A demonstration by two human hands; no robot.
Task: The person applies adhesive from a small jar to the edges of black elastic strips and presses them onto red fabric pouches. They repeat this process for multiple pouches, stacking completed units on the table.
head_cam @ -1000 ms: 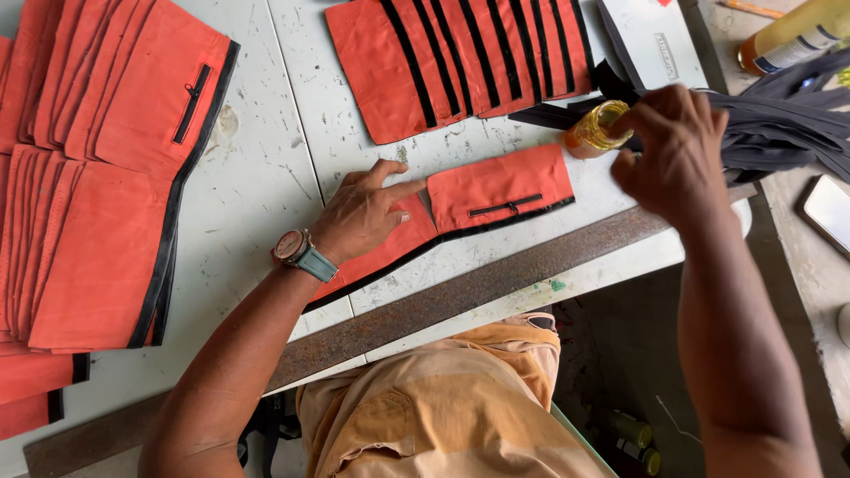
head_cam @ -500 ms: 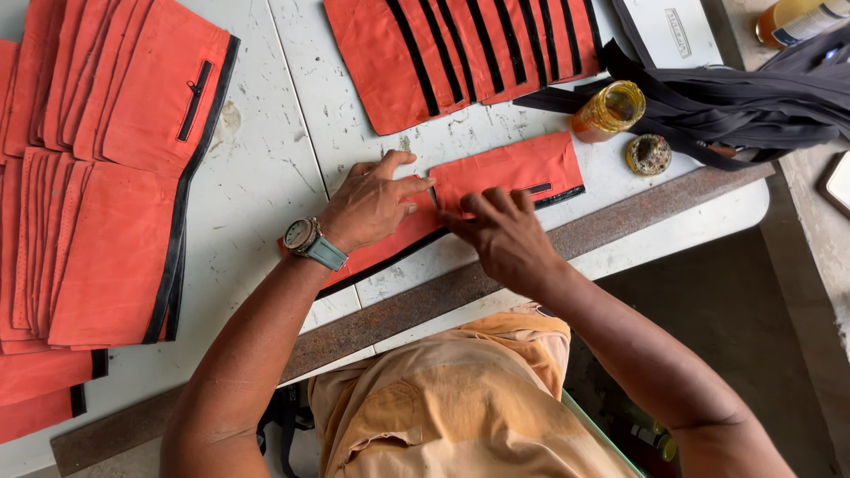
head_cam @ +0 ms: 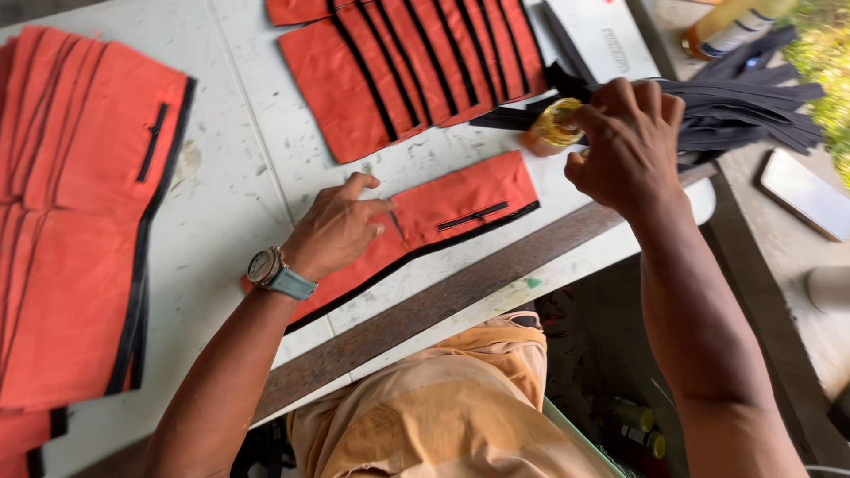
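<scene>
Right hand [head_cam: 630, 142] has left the orange panel [head_cam: 460, 208] and moved to the small yellow jar [head_cam: 553, 126] by the black strips [head_cam: 744, 106], fingers closed around it; left hand [head_cam: 336, 232] presses flat on the panel (gripping nothing), holding it on the table [head_cam: 239, 159]

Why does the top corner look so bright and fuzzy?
Head view: strong daylight washes out the greenery at top right into a yellowish blur; the right hand at the small jar is slightly soft; the left hand on the orange fabric piece looks sharp; the space under the table is shadowed.
</scene>
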